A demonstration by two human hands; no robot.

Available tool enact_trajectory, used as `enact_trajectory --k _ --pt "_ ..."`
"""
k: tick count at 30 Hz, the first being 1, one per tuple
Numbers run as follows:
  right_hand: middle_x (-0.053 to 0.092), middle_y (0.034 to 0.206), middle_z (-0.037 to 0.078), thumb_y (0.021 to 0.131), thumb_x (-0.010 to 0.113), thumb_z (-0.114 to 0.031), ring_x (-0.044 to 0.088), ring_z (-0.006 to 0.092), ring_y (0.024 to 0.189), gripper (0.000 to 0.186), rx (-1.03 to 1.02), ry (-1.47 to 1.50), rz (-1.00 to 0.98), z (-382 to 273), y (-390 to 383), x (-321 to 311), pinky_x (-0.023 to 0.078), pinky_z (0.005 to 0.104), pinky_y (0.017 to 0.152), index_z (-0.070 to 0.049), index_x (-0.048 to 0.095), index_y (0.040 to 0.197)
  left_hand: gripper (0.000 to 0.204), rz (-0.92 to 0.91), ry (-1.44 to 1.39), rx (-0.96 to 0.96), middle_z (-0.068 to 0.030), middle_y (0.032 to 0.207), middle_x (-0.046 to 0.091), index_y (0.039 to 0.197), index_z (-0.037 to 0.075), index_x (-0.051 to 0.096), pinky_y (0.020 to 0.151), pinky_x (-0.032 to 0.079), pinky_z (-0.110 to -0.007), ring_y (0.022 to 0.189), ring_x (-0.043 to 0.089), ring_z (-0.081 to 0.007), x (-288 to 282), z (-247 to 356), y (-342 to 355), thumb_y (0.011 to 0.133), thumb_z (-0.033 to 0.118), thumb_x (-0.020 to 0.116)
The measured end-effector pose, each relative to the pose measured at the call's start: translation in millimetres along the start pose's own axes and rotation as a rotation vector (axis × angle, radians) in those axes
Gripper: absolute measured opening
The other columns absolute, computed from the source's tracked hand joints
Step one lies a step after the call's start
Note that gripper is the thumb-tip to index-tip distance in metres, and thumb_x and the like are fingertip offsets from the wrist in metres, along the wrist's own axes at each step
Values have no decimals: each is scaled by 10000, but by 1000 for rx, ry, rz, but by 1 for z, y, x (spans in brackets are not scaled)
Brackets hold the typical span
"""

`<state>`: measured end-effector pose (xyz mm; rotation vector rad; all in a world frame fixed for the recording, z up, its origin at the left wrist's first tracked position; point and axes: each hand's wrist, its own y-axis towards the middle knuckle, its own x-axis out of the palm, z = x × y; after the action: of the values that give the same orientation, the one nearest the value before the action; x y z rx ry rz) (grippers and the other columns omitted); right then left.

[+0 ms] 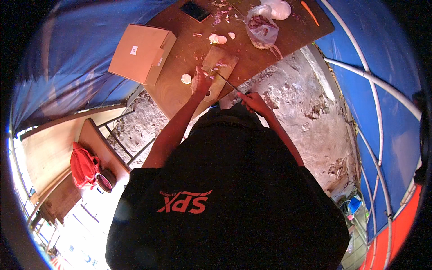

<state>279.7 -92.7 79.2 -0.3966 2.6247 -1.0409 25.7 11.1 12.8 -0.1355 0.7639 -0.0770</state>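
Note:
My right hand [251,101] is closed round the handle of a long knife [229,85], whose blade reaches over a wooden cutting board [225,74]. My left hand [200,82] is at the board's left part, fingers curled near the blade's tip around something small that I cannot make out. Small purple-pink chopped bits [221,65] lie on the board beside the blade. A pale round piece [186,79] lies left of my left hand, and pale round pieces [218,39] sit beyond the board.
The wooden table [162,96] holds a cardboard box [132,54], dark phone [195,10], plastic bag of reddish contents [262,31], pale bag [280,9] and long orange item [309,12]. A red bag [83,164] is on the left bench. Blue tarps and poles [369,76] flank me.

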Motion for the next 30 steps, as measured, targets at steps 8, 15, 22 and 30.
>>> enact_trajectory --k 8,15,22,30 --pt "526 522 46 893 550 -634 514 137 425 682 -64 7 -57 1 5 13 403 284 394 24 625 729 643 234 -38 -53 -80 822 684 1190 9 461 714 528 -409 802 673 -296 31 -11 -3 683 157 828" --pt "582 560 103 902 519 -645 546 174 455 710 -128 -211 98 20 25 18 449 345 500 12 662 673 161 254 -153 -28 -126 1023 632 824 18 619 670 521 -416 785 668 -323 28 -1 -6 722 68 734" --pt "546 514 85 898 493 -672 550 191 495 726 -153 -165 122 28 21 30 444 359 532 1 687 705 311 427 -94 -68 -159 908 678 960 14 520 688 506 -418 801 670 -332 36 0 -7 715 54 707" --pt "568 563 140 903 483 -673 583 229 559 762 -93 -240 95 28 3 36 461 398 570 43 668 717 188 505 -291 -83 -183 825 662 908 27 525 652 509 -462 763 660 -374 52 -19 -2 747 48 620"
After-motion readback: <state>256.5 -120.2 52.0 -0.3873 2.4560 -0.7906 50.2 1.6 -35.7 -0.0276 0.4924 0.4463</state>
